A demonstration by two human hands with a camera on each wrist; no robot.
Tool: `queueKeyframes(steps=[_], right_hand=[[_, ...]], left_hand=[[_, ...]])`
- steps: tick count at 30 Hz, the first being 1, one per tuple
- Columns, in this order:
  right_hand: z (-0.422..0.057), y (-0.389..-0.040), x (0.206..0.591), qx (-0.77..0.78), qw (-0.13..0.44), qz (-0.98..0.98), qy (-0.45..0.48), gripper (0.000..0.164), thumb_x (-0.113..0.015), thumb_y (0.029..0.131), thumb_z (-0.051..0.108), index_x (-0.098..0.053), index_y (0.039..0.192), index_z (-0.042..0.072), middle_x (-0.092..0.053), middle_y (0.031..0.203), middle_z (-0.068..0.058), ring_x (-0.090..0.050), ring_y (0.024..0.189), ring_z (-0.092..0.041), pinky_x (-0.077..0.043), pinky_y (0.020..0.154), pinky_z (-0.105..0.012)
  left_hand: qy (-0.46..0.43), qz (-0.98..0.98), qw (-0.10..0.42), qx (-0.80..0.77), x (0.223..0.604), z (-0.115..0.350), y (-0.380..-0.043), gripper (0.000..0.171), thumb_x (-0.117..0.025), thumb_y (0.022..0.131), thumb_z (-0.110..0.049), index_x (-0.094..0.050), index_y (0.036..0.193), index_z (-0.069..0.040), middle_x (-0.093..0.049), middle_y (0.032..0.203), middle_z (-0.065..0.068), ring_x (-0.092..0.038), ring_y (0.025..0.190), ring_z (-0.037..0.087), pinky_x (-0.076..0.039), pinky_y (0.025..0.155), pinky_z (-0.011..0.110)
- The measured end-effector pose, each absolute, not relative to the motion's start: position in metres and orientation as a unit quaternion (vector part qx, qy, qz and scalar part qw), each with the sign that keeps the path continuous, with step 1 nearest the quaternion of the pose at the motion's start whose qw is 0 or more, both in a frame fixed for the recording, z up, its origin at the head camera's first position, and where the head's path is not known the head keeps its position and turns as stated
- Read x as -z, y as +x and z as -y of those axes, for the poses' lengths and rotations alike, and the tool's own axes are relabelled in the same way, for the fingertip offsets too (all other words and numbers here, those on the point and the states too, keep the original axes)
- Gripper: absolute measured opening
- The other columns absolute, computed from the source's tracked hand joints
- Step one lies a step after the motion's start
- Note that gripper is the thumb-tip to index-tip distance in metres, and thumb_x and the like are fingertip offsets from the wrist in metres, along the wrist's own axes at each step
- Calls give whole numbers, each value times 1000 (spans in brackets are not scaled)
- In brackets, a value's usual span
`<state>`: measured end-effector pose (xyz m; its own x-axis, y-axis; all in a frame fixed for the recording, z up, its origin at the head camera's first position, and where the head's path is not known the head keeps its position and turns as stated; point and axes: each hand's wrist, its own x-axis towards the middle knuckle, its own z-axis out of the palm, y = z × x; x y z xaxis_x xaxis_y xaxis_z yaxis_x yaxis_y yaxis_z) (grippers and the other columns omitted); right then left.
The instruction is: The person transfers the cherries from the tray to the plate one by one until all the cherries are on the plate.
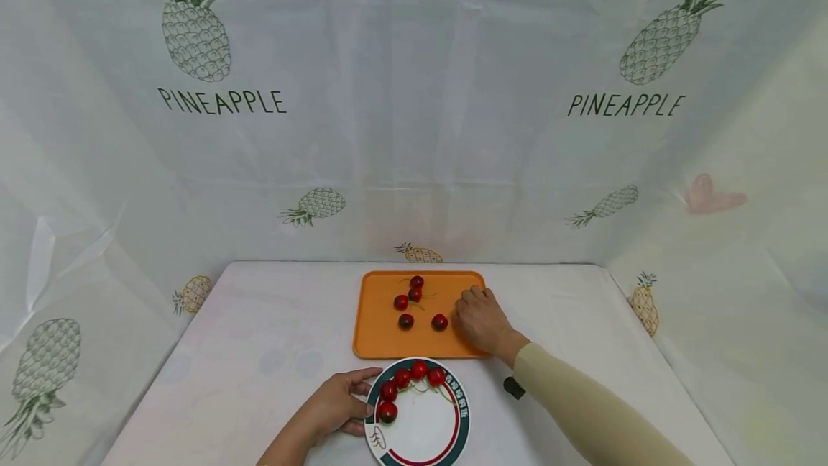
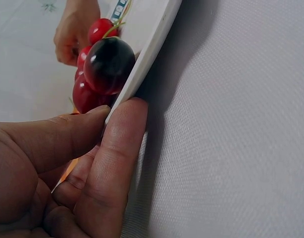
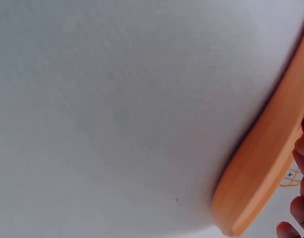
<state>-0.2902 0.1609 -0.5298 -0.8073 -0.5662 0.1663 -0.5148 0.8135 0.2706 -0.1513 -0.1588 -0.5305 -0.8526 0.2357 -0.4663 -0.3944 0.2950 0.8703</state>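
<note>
My left hand (image 1: 336,403) pinches the rim of a white plate (image 1: 423,430) with a dark green and red border. In the left wrist view, thumb and finger lie on either side of that rim (image 2: 151,58). Several red cherries (image 1: 388,390), some with green stems, sit along the plate's upper left side. Behind the plate lies an orange tray (image 1: 378,340) with several cherries (image 1: 405,321) on it. Over the tray's right side is my right hand (image 1: 481,318), fingers bent, close to a cherry (image 1: 440,322). Whether it holds anything is hidden; red shows beside its fingers (image 3: 303,144) in the right wrist view.
A white cloth covers the table (image 1: 284,322). A small black object (image 1: 514,387) lies beneath the right forearm. Pale curtains (image 1: 414,128) with pineapple prints hang behind the table and at both sides.
</note>
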Motion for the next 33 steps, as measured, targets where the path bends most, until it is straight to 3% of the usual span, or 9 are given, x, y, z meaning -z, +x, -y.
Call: queueKeyframes(steps=[10, 20, 33], right_hand=[[-173, -279, 518, 43, 157, 946, 279, 23, -74, 98, 26, -69, 96, 4, -56, 89, -7, -48, 92, -29, -48, 83, -43], [-179, -270, 513, 30, 205, 935, 289, 21, -79, 93, 25, -69, 91, 7, -54, 84, -4, -48, 86, -27, -45, 77, -38], [-169, -247, 505, -16, 224, 922, 315, 15, -81, 91, 24, -72, 92, 11, -57, 85, 0, -48, 88, -22, -45, 77, -34]], left_hand=[[-45, -755, 270, -596, 533, 160, -152, 73, -75, 84, 12, -56, 152, -7, -65, 109, 12, -73, 75, 21, -68, 67, 36], [-47, -762, 265, -589, 529, 157, -151, 72, -74, 84, 13, -56, 152, -6, -64, 109, 13, -73, 75, 21, -68, 66, 37], [-65, -760, 268, -588, 528, 157, -151, 72, -75, 85, 11, -56, 152, -7, -65, 109, 12, -74, 76, 21, -68, 68, 36]])
